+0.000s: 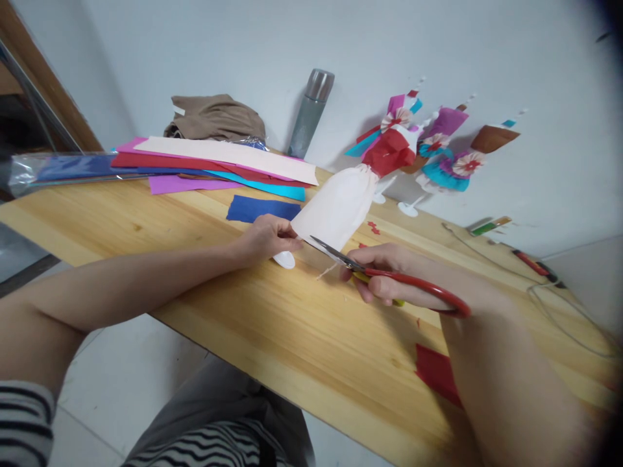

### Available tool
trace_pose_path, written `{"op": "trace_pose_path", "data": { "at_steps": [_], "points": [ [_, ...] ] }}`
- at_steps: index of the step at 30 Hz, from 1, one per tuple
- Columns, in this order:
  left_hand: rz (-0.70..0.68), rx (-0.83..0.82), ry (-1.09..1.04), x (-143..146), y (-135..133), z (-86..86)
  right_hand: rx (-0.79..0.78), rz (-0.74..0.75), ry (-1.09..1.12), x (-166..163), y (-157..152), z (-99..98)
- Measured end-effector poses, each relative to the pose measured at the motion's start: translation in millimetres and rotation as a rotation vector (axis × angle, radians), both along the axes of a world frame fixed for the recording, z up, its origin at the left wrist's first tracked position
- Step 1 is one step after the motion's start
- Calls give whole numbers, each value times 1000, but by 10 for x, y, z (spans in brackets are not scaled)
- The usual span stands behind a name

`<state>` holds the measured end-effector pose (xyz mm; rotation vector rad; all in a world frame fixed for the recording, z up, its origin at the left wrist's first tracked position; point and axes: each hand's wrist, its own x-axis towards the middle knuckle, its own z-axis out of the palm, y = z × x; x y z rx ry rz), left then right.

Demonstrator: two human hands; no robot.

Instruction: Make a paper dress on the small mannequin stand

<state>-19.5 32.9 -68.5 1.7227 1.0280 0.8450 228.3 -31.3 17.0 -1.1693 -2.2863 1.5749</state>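
step: i read this as trimming the hem of the pale pink crepe-paper doll skirt point(341, 204), which lies tilted across the light wooden tabletop point(272, 324).
left hand point(267, 237): pinched shut on the skirt's lower edge, just above the small white plastic base point(285, 260).
right hand point(384, 275): closed through the loops of the red-handled steel scissors point(389, 272), blades parted narrowly, tips pointing to 10 o'clock.
skirt versus hands: at 1 o'clock of the left hand and 11 o'clock of the right; blade tips sit just beside the hem (touching or not, i cannot tell).
next move: my judgement is that the blades need to meet the hem squarely while the pinch keeps the paper taut.
nearby: flat blue paper rectangle point(263, 209) at 11 o'clock of the left hand.
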Motion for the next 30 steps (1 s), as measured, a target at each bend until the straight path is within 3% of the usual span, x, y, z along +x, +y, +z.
{"op": "trace_pose_path", "data": {
  "at_steps": [6, 22, 30],
  "points": [
    [-12, -30, -12, 1, 18, -11, -12, -39, -31, 10, -19, 13],
    [19, 73, 28, -14, 40, -46, -19, -26, -5, -21, -13, 18],
    [47, 106, 47, -14, 49, -73, 86, -34, -45, 0, -4, 12]
  ]
}}
